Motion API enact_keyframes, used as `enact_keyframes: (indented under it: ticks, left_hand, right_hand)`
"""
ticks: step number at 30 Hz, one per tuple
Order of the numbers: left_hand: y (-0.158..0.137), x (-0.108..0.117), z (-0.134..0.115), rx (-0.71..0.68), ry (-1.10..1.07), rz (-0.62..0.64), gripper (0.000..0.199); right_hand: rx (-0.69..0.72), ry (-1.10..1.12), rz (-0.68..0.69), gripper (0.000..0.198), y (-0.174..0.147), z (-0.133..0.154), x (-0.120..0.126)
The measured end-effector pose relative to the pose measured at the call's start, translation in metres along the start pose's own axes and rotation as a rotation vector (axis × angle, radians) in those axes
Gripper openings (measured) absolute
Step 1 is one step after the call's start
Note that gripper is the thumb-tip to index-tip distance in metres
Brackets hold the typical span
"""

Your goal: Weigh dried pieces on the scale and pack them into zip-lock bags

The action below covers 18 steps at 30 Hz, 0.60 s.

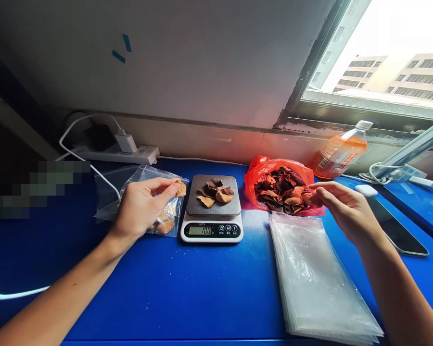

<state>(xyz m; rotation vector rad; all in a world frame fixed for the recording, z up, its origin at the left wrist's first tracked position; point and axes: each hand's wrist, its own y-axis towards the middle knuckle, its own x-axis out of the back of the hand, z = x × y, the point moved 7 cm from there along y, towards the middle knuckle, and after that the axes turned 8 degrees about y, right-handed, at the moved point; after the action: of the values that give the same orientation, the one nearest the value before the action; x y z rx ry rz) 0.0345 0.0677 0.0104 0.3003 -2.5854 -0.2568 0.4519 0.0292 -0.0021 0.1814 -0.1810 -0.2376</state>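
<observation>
My left hand pinches a dried brown slice between thumb and fingertips, just left of the kitchen scale. Below that hand lies a clear plastic bag with some brown pieces in it. Several curled dried slices rest on the scale's steel plate; its display shows digits like 10.0. At the right rim of a red plastic bag full of dark dried slices, my right hand has its fingertips closed together. What they grip, if anything, I cannot make out.
A stack of clear zip bags lies on the blue table at right, beside a phone and a white earbud case. Behind stand an orange drink bottle and a power strip with a white cable.
</observation>
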Motion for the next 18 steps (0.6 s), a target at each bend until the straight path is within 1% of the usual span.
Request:
enact_keyframes:
  ticks: [2,4,6,8,9,10,12,13,14,15,17,18]
  left_hand:
    - [0.002,0.000,0.001,-0.012,-0.023,0.011,0.022]
    - [0.003,0.002,-0.005,-0.042,-0.036,0.005,0.024]
    - [0.001,0.001,-0.023,-0.119,0.000,-0.007,0.024]
    - [-0.007,-0.012,-0.054,-0.270,0.094,0.031,0.020]
    - [-0.014,-0.026,-0.070,-0.360,0.152,0.100,0.017]
    - [-0.022,-0.044,-0.088,-0.491,0.195,0.196,0.014]
    - [-0.044,-0.087,-0.121,-0.807,0.288,0.382,0.013]
    - [-0.052,-0.108,-0.132,-0.935,0.340,0.438,0.014]
    - [-0.054,-0.128,-0.141,-1.020,0.377,0.455,0.016]
    - [-0.052,-0.148,-0.148,-1.063,0.416,0.465,0.018]
    - [-0.040,-0.184,-0.160,-1.113,0.495,0.445,0.022]
    - [-0.033,-0.200,-0.165,-1.131,0.528,0.435,0.024]
  right_hand:
    - [-0.003,-0.006,0.018,0.028,0.000,-0.001,-0.002]
    - [-0.005,-0.007,0.026,0.029,0.001,-0.002,-0.002]
    - [0.006,-0.021,0.011,0.031,0.002,-0.003,0.000]
    - [0.028,-0.044,-0.005,0.032,0.004,-0.003,0.003]
    - [0.038,-0.052,-0.011,0.033,0.005,-0.003,0.004]
    - [0.047,-0.058,-0.014,0.033,0.006,-0.003,0.005]
    - [0.067,-0.069,-0.019,0.032,0.006,-0.002,0.004]
    - [0.081,-0.080,-0.021,0.031,0.006,-0.001,0.004]
    - [0.099,-0.098,-0.024,0.031,0.005,0.001,0.002]
    - [0.119,-0.127,-0.025,0.031,0.004,0.003,0.001]
    - [0.165,-0.221,-0.004,0.031,0.001,0.010,-0.004]
    - [0.190,-0.287,0.029,0.030,0.000,0.013,-0.009]
